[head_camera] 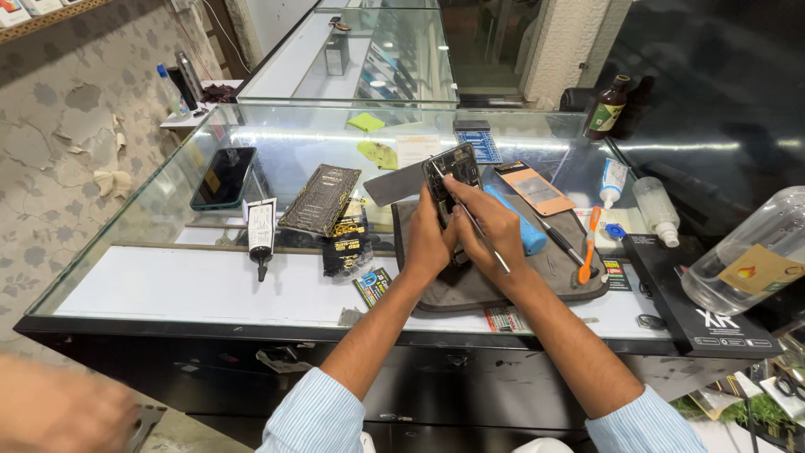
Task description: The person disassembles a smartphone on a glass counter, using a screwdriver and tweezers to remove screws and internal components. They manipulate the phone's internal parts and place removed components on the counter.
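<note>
While gripped by left hand (pixel 429 239), opened phone (pixel 451 170), right hand (pixel 486 225) overlapping

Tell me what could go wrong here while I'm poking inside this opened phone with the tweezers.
1. The tweezers in the right hand could slip and scratch parts inside the phone.
2. The left hand holds the phone tilted above the grey mat; a loose grip might drop it.
3. The brown bottle and squeeze bottle nearby could be knocked over.

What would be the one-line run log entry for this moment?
left hand: holds opened phone | right hand: thin metal tool at phone | under: grey mat on glass counter
</note>
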